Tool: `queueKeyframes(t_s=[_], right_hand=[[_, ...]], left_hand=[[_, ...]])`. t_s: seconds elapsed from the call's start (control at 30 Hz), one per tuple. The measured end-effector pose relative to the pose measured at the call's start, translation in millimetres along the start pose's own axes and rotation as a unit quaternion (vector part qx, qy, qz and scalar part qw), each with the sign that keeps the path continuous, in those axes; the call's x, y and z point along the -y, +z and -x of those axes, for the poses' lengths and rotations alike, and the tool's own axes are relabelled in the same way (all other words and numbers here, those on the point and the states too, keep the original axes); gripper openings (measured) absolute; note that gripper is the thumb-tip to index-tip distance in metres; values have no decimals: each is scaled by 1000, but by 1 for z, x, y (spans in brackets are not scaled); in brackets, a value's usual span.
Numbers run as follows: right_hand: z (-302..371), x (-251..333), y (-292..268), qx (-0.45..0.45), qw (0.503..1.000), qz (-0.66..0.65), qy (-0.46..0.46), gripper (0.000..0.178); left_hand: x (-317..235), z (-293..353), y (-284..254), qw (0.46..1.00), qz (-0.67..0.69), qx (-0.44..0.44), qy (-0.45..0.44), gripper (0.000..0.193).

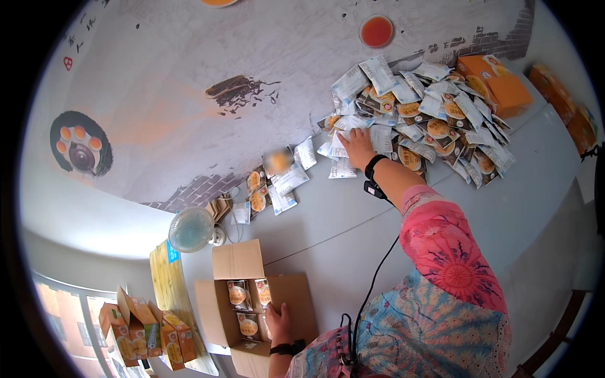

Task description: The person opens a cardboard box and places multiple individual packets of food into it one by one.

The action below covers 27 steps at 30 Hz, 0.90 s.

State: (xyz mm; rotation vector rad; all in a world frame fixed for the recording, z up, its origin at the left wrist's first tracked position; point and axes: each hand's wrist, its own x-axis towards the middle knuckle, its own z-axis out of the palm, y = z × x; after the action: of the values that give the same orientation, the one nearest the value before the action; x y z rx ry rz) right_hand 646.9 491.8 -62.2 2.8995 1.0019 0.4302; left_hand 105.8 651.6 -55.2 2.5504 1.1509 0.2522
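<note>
At the right end of the table lies a heap of foil sachets (441, 129), some white side up, others dark with a yellow bowl picture. My right hand (358, 148) rests on the heap's left edge, fingers spread over white sachets. Lower left stands an open cardboard box (293, 302) with its flaps folded out. Sachets (239, 294) stand inside it in rows, picture side showing. My left hand (279, 322) reaches into the box's right side, its fingers bent against a sachet (267, 327) there; the hand partly hides it.
Loose sachets (290, 179) lie along the wall, left of the heap. A small round fan (191, 230) with a cable stands beyond the box. Orange cartons (498, 88) sit at the far right, and opened ones (132, 331) at far left. A black cord (378, 268) trails from my right wrist.
</note>
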Motion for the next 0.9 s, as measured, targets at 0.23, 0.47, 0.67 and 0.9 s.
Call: queueKeyframes(t_s=[0.23,0.47,0.67,0.9], right_hand=[[48,14,-42,105,992,-47,-46,71],[122,23,-94,359,852,-375,61,85],[213,46,-102,459,417,-768,161,70],[287,106,-149,443,29,-886,135,50]], left_hand=[[0,2,-3,1000,-6,10,-10,45],[20,2,6,999,24,-37,23,55],[24,0,2,988,62,-100,100,57],[-22,12,-21,950,234,-135,159,42]])
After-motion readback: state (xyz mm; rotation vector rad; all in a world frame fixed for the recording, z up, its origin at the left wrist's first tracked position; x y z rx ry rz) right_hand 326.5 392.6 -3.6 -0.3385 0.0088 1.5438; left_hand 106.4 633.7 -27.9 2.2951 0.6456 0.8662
